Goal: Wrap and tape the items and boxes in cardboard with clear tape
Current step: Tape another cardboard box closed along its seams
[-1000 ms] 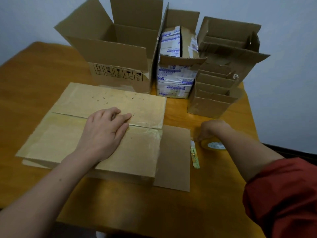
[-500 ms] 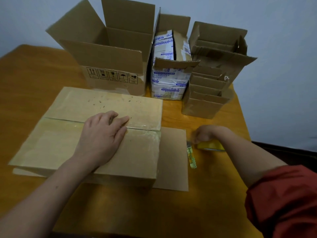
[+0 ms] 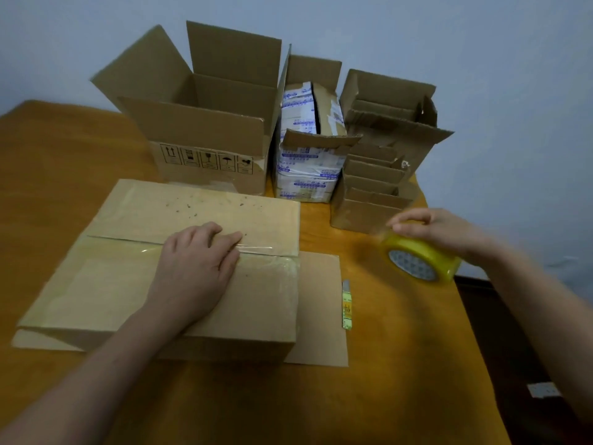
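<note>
The closed box point(image 3: 106, 284) lies flat mid-table on a cardboard sheet point(image 3: 321, 316), with clear tape shining along its seam. The left hand point(image 3: 195, 271) rests flat on that seam, fingers straight. The right hand point(image 3: 442, 231) grips the tape roll point(image 3: 417, 255) off to the right. I'd find the loose end, anchor it past the edge, then pull 1 tight strip. The cutter point(image 3: 346, 305) is handy.

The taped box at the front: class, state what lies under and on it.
Under the taped box, a cardboard sheet juts out right; its middle is covered. On top, the left hand rests flat.
</note>
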